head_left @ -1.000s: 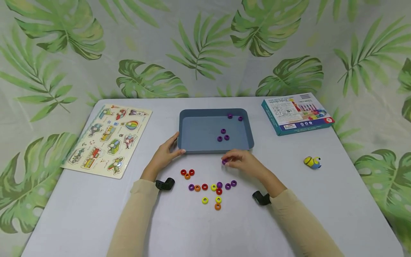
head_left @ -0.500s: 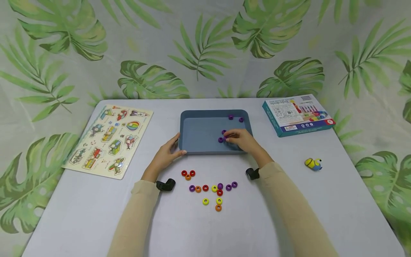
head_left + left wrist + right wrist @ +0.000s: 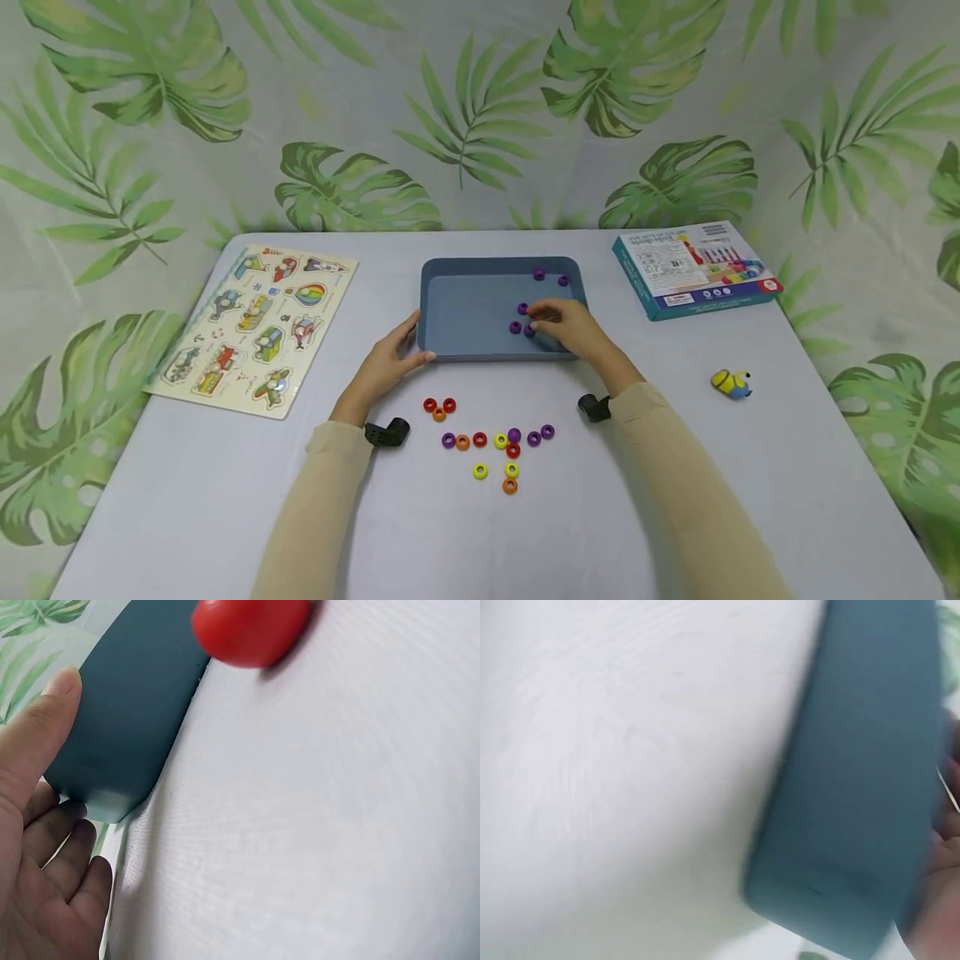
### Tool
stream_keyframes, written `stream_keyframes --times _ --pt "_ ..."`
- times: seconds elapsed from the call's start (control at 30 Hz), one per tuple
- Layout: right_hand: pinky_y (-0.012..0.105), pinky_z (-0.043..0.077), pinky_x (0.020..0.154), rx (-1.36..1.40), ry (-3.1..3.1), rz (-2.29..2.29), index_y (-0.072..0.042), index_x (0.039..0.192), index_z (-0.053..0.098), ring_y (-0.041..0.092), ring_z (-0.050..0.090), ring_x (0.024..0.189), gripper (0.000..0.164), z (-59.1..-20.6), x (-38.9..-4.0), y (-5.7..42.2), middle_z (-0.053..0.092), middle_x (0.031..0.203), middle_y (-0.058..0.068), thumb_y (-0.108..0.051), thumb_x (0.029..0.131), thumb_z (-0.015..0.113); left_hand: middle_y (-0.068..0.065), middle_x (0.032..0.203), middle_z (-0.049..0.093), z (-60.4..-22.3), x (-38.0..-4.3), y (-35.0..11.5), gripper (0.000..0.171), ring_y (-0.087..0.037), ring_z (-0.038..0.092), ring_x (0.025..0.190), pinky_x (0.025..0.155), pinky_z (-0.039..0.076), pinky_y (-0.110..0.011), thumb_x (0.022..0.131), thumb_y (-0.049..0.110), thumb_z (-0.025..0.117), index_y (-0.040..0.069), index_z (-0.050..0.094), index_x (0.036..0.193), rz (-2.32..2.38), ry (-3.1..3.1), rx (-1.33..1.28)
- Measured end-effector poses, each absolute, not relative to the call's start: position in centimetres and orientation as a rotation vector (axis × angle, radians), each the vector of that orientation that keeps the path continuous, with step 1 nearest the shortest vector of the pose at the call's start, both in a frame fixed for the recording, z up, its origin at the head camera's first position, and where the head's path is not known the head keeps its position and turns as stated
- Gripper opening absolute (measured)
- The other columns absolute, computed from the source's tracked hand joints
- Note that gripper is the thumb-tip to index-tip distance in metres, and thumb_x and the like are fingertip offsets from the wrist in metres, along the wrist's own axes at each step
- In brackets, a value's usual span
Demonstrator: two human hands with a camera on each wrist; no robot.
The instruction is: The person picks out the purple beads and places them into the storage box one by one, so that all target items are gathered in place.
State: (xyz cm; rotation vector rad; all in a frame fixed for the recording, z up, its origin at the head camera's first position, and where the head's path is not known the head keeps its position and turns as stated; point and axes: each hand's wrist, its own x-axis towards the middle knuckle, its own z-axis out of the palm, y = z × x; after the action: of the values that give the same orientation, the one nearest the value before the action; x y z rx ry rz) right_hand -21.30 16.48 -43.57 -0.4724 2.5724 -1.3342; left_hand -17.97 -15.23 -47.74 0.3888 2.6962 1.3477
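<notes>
My left hand [image 3: 382,367] holds the front left corner of the blue-grey tray [image 3: 465,358]. In the left wrist view its thumb [image 3: 49,716] lies along the tray's outer wall and the other fingers curl round the corner. Over the tray's right part is my right hand [image 3: 573,329], thumb and index finger apart. Its thumb is right at a purple bead [image 3: 529,331], and its index fingertip is close to another purple bead [image 3: 522,309]. A third purple bead [image 3: 515,327] lies just left of them. The tray wall hides most of this hand in the right wrist view.
Several red, orange, yellow and purple beads, among them a red bead [image 3: 480,439], lie in front of the tray. To the left is a picture puzzle board [image 3: 255,329]. A toy box [image 3: 697,267] and a yellow-blue figure [image 3: 731,383] are on the right.
My right hand has moved from the table in front of the tray, where it pinched a purple bead, up into the tray, and its fingers have parted. The left hand keeps its place.
</notes>
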Motion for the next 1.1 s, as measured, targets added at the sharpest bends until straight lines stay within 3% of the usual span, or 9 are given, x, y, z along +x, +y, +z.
stream_keyframes --times 0.13,0.27,0.37,0.53,0.63,0.8,1.1 --pt "0.034 0.041 0.079 -0.575 2.483 -1.541 -0.004 0.107 0.052 0.021 0.047 0.094 0.033 -41.8 -19.1 17.2 0.051 0.106 0.013 -0.021 0.079 0.056 0.001 0.133 0.023 -47.7 -17.9 -15.1 0.079 -0.016 0.022 0.119 0.096 0.021 -0.031 0.066 0.053 0.056 0.032 0.017 0.131 1.335 2.701 0.381" --pt "0.034 0.04 0.079 -0.691 2.424 -1.607 -0.005 0.107 0.051 0.027 0.046 0.095 0.033 -40.9 -16.1 17.7 0.052 0.105 0.009 -0.021 0.078 0.057 0.001 0.133 0.023 -47.6 -18.0 -15.1 0.079 -0.017 0.024 0.119 0.096 0.022 -0.03 0.066 0.052 0.056 0.032 0.017 0.131 1.32 2.704 0.379" --pt "0.035 0.04 0.079 -0.722 2.393 -1.586 -0.004 0.108 0.05 0.029 0.046 0.096 0.033 -41.3 -13.8 17.9 0.052 0.104 0.007 -0.017 0.078 0.057 0.001 0.133 0.023 -47.6 -18.0 -15.2 0.079 -0.017 0.024 0.118 0.096 0.022 -0.03 0.066 0.052 0.056 0.032 0.017 0.131 1.317 2.704 0.378" --pt "0.043 0.039 0.078 -0.641 2.284 -1.579 0.0 0.106 0.05 0.031 0.046 0.09 0.032 -42.9 -10.5 17.7 0.051 0.103 0.016 -0.009 0.076 0.059 0.003 0.133 0.022 -47.6 -18.0 -15.2 0.079 -0.015 0.023 0.119 0.096 0.022 -0.029 0.066 0.052 0.056 0.031 0.017 0.132 1.326 2.697 0.37" --pt "0.04 0.04 0.079 -0.581 2.279 -1.512 -0.004 0.105 0.052 0.026 0.048 0.088 0.033 -44.7 -9.3 17.9 0.053 0.102 0.011 -0.013 0.074 0.061 0.003 0.133 0.022 -47.7 -18.1 -15.2 0.079 -0.016 0.023 0.119 0.096 0.022 -0.03 0.066 0.053 0.056 0.032 0.017 0.131 1.322 2.698 0.372" --pt "0.027 0.04 0.08 -0.54 2.372 -1.369 -0.019 0.101 0.056 0.01 0.047 0.087 0.029 -47.3 -8.6 18.5 0.054 0.099 -0.009 -0.021 0.073 0.063 0.001 0.133 0.022 -47.6 -18.2 -15.2 0.079 -0.017 0.024 0.119 0.096 0.022 -0.032 0.066 0.052 0.056 0.032 0.017 0.131 1.32 2.701 0.376" --pt "0.023 0.043 0.068 -0.576 2.5 -1.301 -0.023 0.092 0.059 0.01 0.047 0.076 0.018 -47.5 -8.1 18.4 0.054 0.09 -0.011 -0.021 0.074 0.061 0.003 0.134 0.021 -47.7 -18.1 -15.1 0.08 -0.017 0.024 0.119 0.096 0.022 -0.031 0.066 0.054 0.055 0.032 0.017 0.131 1.311 2.705 0.372"
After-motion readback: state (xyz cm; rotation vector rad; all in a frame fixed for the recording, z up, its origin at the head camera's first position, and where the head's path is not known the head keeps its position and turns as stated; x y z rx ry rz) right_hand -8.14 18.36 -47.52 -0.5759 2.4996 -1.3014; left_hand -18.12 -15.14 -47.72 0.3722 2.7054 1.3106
